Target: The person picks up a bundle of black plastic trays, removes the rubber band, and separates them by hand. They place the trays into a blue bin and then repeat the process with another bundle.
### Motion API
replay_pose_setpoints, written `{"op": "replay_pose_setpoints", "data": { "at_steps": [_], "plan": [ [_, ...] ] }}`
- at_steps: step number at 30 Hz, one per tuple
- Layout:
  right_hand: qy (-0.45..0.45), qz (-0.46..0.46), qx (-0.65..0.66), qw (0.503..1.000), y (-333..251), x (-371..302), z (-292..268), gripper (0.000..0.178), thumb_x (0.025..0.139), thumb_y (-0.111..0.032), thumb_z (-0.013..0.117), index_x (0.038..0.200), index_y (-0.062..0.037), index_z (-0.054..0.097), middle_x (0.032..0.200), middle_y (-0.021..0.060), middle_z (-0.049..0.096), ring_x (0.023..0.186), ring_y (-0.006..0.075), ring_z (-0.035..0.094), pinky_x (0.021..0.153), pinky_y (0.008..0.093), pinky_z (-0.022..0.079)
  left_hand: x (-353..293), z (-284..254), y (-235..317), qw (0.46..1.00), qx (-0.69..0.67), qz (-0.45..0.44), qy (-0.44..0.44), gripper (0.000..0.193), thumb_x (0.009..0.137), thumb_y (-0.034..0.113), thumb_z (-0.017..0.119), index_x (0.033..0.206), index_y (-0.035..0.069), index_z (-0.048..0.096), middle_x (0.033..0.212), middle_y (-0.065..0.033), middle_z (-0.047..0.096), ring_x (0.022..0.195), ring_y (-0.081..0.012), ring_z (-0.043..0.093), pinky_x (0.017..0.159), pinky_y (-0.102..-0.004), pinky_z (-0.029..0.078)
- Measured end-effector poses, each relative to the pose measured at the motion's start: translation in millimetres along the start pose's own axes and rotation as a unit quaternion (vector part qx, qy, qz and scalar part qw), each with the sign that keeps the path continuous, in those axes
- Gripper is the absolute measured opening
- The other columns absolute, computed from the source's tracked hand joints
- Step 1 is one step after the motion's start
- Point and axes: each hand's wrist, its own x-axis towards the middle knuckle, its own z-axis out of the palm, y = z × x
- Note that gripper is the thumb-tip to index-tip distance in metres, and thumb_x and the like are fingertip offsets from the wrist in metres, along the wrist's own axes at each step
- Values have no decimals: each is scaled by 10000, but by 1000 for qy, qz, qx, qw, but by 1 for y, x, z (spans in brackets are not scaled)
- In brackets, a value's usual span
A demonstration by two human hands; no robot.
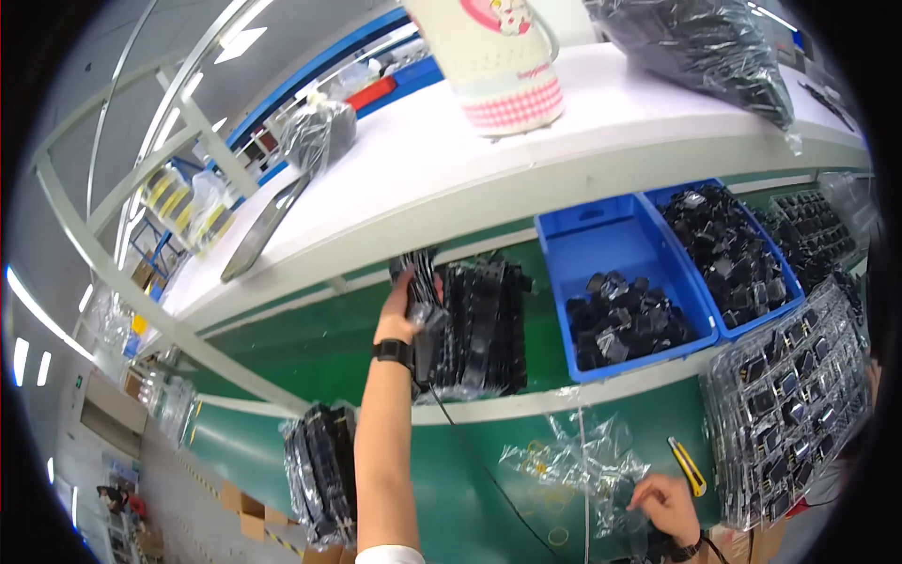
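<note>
My left hand (400,303) reaches onto the shelf under the white upper board, its fingers closed around a black bundle (420,273) with shiny clear plastic on it. Right beside it stands a row of black bundles (484,324), packed close together. Lower right, my right hand (667,505) has its fingers curled, the tips at the edge of a crumpled clear plastic bag (587,461) on the green surface. A yellow box cutter (689,467) lies just beyond that hand. Several yellow rubber bands (558,537) are scattered by the bag.
Two blue bins (587,226) with small black parts stand right of the row. Stacked clear trays (719,414) of black parts rise at the right. Another wrapped black bundle (321,470) lies left of my forearm. A patterned bucket (512,111) sits on the upper board.
</note>
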Motion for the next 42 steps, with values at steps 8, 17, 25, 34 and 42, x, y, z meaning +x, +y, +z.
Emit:
{"op": "replay_pose_setpoints", "data": {
  "at_steps": [8,17,25,34,42],
  "plan": [
    [19,64,15,998,-10,14,4,142,775,59,514,807,13,645,712,61,691,623,54,600,553,190,437,0,-25,-48,981,128,-101,101,399,939,338,579,887,-56,622,759,-185,676,617,-281,671,567,-393,584],
    [-36,35,-22,998,-7,50,5,153,787,56,507,826,24,651,729,80,695,686,107,669,597,204,480,-38,-17,-5,692,663,-201,200,861,788,697,588,1049,-123,616,974,-243,651,870,-326,667,686,-388,574],
    [-27,78,-8,997,-9,63,7,181,804,41,493,849,14,666,740,80,700,699,102,666,616,205,473,51,44,-31,527,833,164,26,863,796,681,564,1261,-45,521,1259,-318,513,1178,-480,473,964,-520,420],
    [0,62,64,996,0,62,6,136,912,-115,525,981,-55,626,759,-1,607,668,68,520,606,219,405,142,52,-133,496,844,159,128,752,769,496,697,1388,163,429,1354,-198,484,1221,-448,462,872,-557,487],
    [0,67,71,995,-2,62,8,130,902,-76,522,984,-40,616,743,-1,591,651,64,511,598,219,402,158,-15,-117,637,693,319,115,683,774,401,737,1261,-20,511,1240,-241,545,1133,-403,529,966,-469,432]
  ]
}}
